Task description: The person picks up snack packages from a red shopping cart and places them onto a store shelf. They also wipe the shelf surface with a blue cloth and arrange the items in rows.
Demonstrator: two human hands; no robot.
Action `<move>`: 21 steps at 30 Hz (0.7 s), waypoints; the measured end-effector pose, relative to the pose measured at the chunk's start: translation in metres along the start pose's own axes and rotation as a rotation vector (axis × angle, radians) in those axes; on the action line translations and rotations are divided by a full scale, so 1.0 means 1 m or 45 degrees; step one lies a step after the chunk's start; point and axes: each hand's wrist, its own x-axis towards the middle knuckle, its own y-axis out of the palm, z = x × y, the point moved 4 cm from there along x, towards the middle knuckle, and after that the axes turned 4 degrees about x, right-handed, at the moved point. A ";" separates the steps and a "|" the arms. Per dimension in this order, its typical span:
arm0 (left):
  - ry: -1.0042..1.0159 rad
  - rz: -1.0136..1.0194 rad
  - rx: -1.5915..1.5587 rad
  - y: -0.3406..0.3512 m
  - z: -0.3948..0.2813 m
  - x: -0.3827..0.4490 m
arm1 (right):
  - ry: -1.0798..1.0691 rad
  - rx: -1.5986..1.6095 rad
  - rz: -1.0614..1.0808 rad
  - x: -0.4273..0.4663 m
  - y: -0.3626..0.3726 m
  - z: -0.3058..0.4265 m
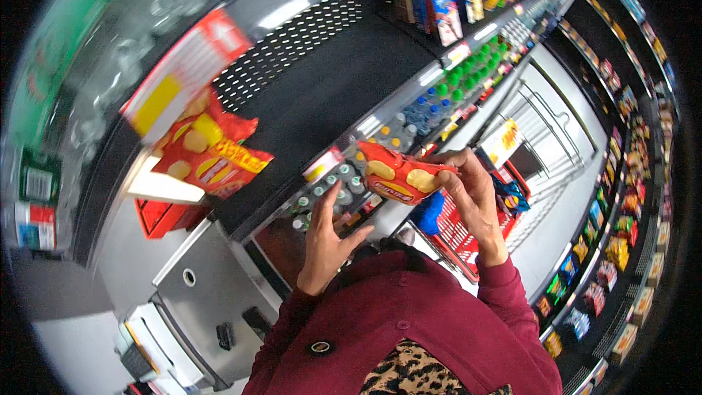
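Note:
My right hand (477, 203) grips a red potato chip bag (403, 178) by its right end, thumb in front. The bag bears printing and pictures of round chips. To its left, my left hand (332, 247) is raised with thumb and fingers apart, holding nothing and not touching the bag. More red chip bags (219, 153) stand at the left end of the black shelf (318, 104), partly behind a price sign (186, 71).
Bottles with green caps (471, 74) fill a lower shelf. Below right are a wire shopping cart (548, 126) and a red basket (466, 230) with packages. Snack shelves (620, 241) line the right side. A grey counter (219, 285) is at lower left.

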 end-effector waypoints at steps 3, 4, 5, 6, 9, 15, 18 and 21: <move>0.003 -0.147 0.106 -0.030 0.013 -0.005 | -0.008 0.163 0.200 0.028 0.049 0.017; -0.052 -0.188 0.127 -0.040 0.018 -0.009 | 0.006 0.189 0.273 0.035 0.065 0.024; -0.108 -0.229 0.147 -0.052 0.022 -0.014 | -0.127 0.044 0.321 0.044 0.080 0.024; -0.158 -0.263 0.157 -0.061 0.027 -0.018 | -0.101 0.082 0.374 0.049 0.096 0.031; -0.373 -0.282 0.011 -0.090 0.047 -0.033 | -0.198 0.061 0.549 0.070 0.148 0.026; -0.275 -0.588 -0.055 -0.127 0.079 -0.048 | -0.215 0.156 0.681 0.100 0.224 0.030; -0.311 -0.664 -0.030 -0.147 0.096 -0.049 | -0.269 0.207 0.667 0.114 0.256 0.021; -0.214 -0.714 0.081 -0.154 0.102 -0.039 | -0.291 0.327 0.614 0.124 0.277 0.005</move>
